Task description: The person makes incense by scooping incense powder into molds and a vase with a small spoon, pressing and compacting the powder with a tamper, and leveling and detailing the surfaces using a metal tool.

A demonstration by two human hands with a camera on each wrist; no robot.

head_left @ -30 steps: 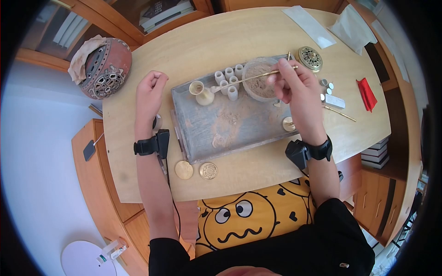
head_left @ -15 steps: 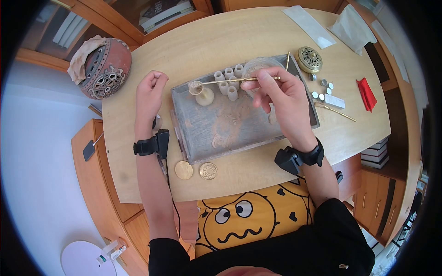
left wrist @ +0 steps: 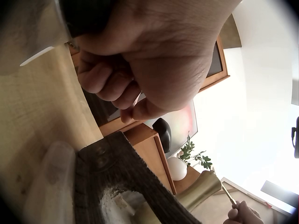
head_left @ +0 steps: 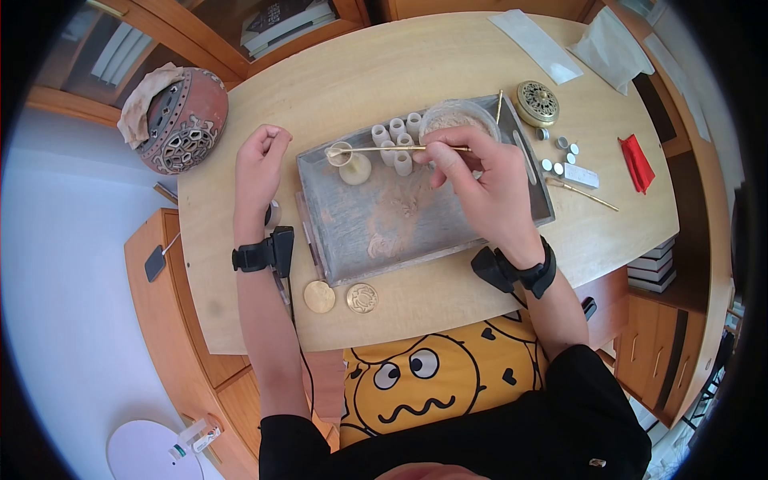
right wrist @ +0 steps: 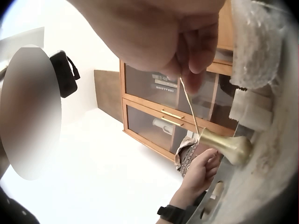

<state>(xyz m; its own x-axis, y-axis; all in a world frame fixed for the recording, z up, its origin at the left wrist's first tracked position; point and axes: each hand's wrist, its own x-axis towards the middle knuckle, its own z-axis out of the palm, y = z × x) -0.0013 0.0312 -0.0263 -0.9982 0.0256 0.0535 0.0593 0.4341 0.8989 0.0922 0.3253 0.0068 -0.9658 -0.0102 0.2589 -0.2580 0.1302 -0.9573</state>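
Observation:
My right hand (head_left: 488,180) pinches a long, thin brass spoon (head_left: 382,149) between thumb and fingers. Its far end lies at the flared mouth of a small brass vase (head_left: 354,170) standing in the grey tray (head_left: 320,260). In the right wrist view the spoon's shaft (right wrist: 192,112) slants down to the vase's rim. Beyond the tray's left edge, my left hand (head_left: 262,164) holds nothing, its fingers loosely curled in the left wrist view. A clear bowl (head_left: 472,106) of pale powder is partly hidden behind my right hand.
Several small whitish cups (head_left: 402,164) stand between vase and bowl. Loose powder (head_left: 388,240) is spread over the tray floor. To the right lie a pierced brass lid (head_left: 538,102), small tins, a brass-handled brush (head_left: 588,194) and a red pouch (head_left: 637,165). Two brass discs (head_left: 319,296) lie in front.
My right hand has moved left from over the bowl, bringing the spoon's powder-laden end from beside the vase to its mouth. The left hand has stayed put.

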